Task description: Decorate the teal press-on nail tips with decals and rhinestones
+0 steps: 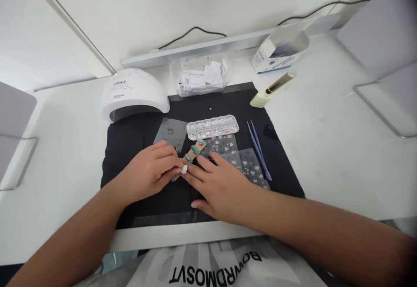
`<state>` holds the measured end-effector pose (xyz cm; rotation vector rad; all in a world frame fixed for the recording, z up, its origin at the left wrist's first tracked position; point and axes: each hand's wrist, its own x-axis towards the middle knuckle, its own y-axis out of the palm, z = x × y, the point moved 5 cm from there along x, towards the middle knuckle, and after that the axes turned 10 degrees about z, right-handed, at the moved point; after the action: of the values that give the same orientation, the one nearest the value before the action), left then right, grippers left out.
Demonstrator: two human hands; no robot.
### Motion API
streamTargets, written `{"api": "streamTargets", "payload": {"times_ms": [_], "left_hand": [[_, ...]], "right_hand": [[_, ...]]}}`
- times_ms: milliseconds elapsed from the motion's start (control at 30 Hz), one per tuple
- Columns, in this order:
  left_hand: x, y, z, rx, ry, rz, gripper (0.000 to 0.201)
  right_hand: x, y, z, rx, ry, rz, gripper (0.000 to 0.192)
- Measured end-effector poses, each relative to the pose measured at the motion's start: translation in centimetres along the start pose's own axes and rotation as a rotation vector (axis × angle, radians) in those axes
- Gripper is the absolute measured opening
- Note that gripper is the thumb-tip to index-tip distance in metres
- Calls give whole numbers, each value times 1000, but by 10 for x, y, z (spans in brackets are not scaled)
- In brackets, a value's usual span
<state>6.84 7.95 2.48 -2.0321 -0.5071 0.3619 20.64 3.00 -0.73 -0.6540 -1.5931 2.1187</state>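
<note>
My left hand (151, 172) pinches a small white wipe (184, 169) between thumb and fingertips. The wipe is at the fingertips of my right hand (221, 187), which lies palm down with its fingers spread, pressing by a tan strip (199, 145). On that strip sit several teal false nails (195, 150), partly hidden by my fingers. Just beyond is a clear compartment case (213, 127) of small shiny gems. Nail sticker sheets (230, 145) lie partly under my right hand, and another clear sheet (172, 131) is by my left hand.
A black mat (130, 141) covers the table's middle. Blue tweezers (259, 150) and a gold-capped bottle (260, 99) lie at right. Behind stand a white nail lamp (137, 89), a clear tub (198, 88) of packets and an open box (269, 61).
</note>
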Motion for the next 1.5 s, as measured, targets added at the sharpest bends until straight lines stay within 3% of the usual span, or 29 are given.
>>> {"api": "streamTargets", "payload": {"times_ms": [1300, 1500], "left_hand": [[2, 3, -2, 205, -7, 51, 18], [-5, -4, 6, 221, -44, 9, 17]], "right_hand": [[-1, 2, 1, -43, -5, -31, 71], [0, 2, 1, -52, -6, -38, 71]]}}
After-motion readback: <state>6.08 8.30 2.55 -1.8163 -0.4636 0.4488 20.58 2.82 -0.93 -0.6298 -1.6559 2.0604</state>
